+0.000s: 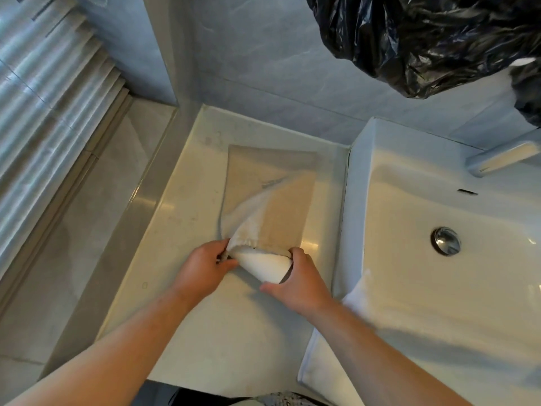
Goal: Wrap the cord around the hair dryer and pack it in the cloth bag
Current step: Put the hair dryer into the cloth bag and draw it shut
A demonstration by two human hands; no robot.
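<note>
Left hand (202,268) pinches the cloth bag (269,200) mouth open at 9 o'clock so the right hand (301,282), gripping what is probably the white hair dryer (263,265), can insert it.

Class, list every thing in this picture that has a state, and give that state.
cloth bag: flat on the counter, mouth held open.
hair dryer: partly inside the bag's mouth.
left hand: pinches the bag's rim.
right hand: grips the hair dryer.
sink: no water standing.
towel: draped over the sink's front edge.
</note>
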